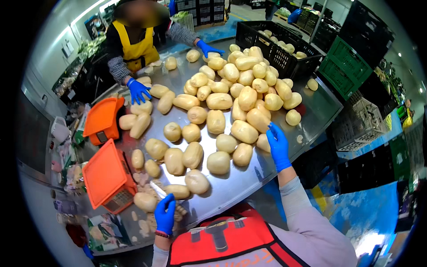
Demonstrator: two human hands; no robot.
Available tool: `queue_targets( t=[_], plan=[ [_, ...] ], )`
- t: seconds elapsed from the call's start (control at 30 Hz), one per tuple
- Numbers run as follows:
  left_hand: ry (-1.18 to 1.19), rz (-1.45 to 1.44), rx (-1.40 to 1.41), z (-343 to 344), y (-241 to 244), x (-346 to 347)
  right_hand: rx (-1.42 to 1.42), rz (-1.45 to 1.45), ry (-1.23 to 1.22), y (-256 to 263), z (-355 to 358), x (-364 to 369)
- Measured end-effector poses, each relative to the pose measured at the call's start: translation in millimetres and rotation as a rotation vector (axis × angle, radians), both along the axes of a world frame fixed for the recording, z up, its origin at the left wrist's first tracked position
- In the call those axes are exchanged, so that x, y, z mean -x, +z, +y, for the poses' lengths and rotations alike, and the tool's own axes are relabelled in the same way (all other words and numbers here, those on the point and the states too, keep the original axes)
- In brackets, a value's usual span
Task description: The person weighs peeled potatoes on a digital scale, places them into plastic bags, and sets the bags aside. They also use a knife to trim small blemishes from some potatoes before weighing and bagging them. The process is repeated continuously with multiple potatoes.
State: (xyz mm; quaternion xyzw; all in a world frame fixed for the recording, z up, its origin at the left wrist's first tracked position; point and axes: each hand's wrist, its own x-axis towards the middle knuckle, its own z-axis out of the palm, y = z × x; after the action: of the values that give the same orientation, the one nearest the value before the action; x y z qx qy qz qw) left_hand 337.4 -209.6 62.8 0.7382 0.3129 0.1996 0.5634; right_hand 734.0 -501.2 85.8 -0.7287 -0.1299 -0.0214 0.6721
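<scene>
My left hand point(165, 213), in a blue glove, is closed around the handle end of a knife point(158, 189) at the table's near left. The blade points up and left, beside peeled vegetables and trimmings. My right hand point(278, 147), also gloved in blue, reaches over the near right part of the pile. Its fingertips touch a large pale peeled root vegetable point(258, 120); whether they grip it is unclear. Many similar peeled vegetables point(219, 101) are heaped and scattered across the steel table point(240, 187).
Across the table, a co-worker in a yellow apron point(135, 46) has both gloved hands among the vegetables. Two orange bins point(103, 177) stand at the left. A black crate point(280, 50) holding vegetables sits at the far right edge. Green point(347, 66) and grey crates point(358, 123) are stacked beyond.
</scene>
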Motion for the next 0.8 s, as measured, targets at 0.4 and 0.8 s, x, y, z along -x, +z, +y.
queue_targets(
  t=[0.4, 0.8],
  plan=[
    [0.222, 0.037, 0.025, -80, 30, -110, 0.764, -0.442, 0.16, 31, 42, -239],
    [0.252, -0.01, 0.068, -69, 17, -130, 1.01, -0.325, 0.305, 42, 79, -276]
  ],
)
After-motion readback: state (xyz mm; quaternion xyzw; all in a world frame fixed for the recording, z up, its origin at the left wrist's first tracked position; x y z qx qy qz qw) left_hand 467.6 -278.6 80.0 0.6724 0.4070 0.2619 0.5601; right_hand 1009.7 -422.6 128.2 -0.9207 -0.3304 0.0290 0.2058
